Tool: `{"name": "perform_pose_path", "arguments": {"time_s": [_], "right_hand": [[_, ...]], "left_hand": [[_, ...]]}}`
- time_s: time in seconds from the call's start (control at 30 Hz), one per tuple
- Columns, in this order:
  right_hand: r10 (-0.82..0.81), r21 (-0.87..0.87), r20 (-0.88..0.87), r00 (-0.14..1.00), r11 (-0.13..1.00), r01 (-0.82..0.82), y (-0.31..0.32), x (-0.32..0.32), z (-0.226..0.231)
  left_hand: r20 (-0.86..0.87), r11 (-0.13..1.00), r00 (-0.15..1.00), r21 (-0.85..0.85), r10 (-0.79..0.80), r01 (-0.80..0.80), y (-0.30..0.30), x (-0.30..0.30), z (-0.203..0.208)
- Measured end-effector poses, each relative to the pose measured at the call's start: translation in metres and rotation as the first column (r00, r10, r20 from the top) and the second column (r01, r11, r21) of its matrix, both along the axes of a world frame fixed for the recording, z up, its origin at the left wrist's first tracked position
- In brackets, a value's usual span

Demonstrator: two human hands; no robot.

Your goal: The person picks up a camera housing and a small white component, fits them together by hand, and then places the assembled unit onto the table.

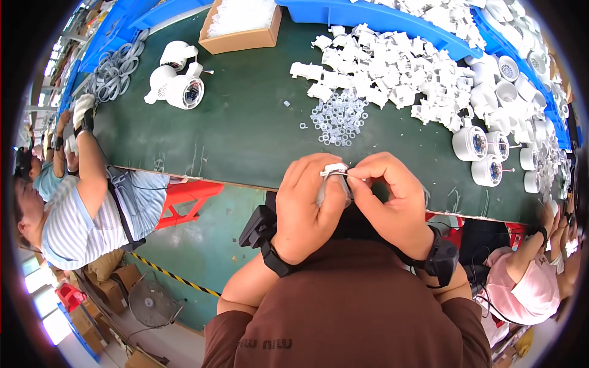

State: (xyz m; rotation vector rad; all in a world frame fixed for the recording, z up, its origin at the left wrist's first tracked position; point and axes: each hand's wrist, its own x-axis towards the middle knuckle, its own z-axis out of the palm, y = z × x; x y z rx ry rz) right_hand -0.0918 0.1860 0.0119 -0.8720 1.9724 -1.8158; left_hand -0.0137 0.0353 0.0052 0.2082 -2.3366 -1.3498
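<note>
Close to my body, at the table's near edge, my left hand (pixel 307 205) closes around a white plastic part (pixel 334 168). A rounded, paler piece shows below that part between my fingers; its shape is mostly hidden. Thumb and fingertips of my right hand (pixel 392 202) pinch a thin light-coloured wire (pixel 354 176) at the part's right side. Just beyond my hands lies a heap of small translucent rings (pixel 339 118). Farther back spreads a pile of white plastic brackets (pixel 380 70).
White round camera housings (pixel 471 145) stand at the right, some with wires. Assembled white units (pixel 178 80) and grey rings (pixel 116 70) lie at the left. A cardboard box (pixel 242 40) and blue bins (pixel 380 26) line the back. Co-workers sit on both sides.
</note>
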Motion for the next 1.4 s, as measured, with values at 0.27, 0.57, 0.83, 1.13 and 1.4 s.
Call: {"name": "perform_pose_path", "arguments": {"time_s": [0.27, 0.57, 0.83, 1.13, 1.4], "right_hand": [[-0.056, -0.018, 0.151, 0.987, 0.998, 0.059, -0.002, 0.001, 0.000], [0.079, 0.206, -0.440, 0.895, 0.978, 0.014, -0.006, -0.084, 0.023], [0.199, 0.233, -0.809, 0.553, 0.972, -0.008, -0.107, -0.142, -0.009], [0.430, 0.593, -0.683, 0.590, 0.798, 0.105, -0.112, -0.188, -0.006], [0.386, 0.525, -0.675, 0.629, 0.850, 0.041, -0.038, -0.178, -0.005]], "left_hand": [[-0.049, 0.995, 0.995, 0.049, -0.087, 0.089, -0.003, -0.004, -0.001], [-0.028, 0.997, 0.997, 0.032, -0.076, 0.077, -0.003, -0.002, -0.001], [-0.039, 0.998, 0.997, -0.007, -0.059, 0.059, 0.001, -0.005, -0.002], [-0.064, 0.997, 0.996, 0.041, -0.062, 0.064, -0.003, -0.002, -0.004], [-0.050, 0.994, 0.994, 0.040, -0.095, 0.097, -0.006, -0.002, -0.003]]}}
